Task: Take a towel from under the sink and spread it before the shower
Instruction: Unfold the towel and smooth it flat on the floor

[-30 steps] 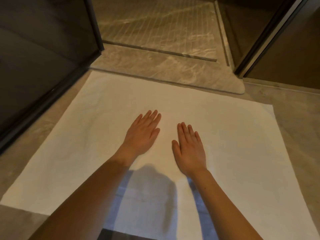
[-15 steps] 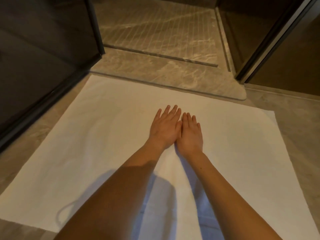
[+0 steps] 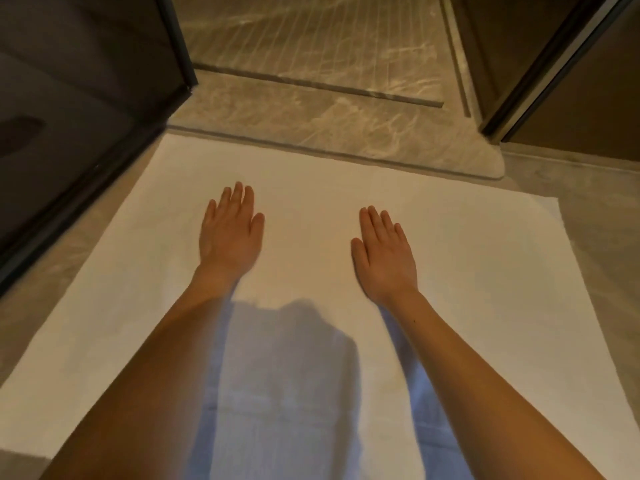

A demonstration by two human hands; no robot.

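A white towel point(image 3: 311, 188) lies flat on the tiled floor, its far edge along the marble threshold point(image 3: 311, 123) of the shower. My left hand point(image 3: 230, 233) rests palm down on the towel's left middle, fingers straight and together. Flat on the towel to the right lies my right hand point(image 3: 386, 252), fingers straight too. The two hands are well apart. A shadow falls on the towel between my forearms.
The shower floor point(image 3: 311, 36) with ribbed marble lies beyond the threshold. A dark glass panel point(image 3: 79, 116) with a black frame stands at the left. A dark door frame point(image 3: 540, 74) stands at the right. Bare floor tile point(image 3: 606, 209) shows right of the towel.
Half a second ago my hands touched side by side at the towel's middle. Both have slid apart across the towel, the left one leftward and the right one rightward.
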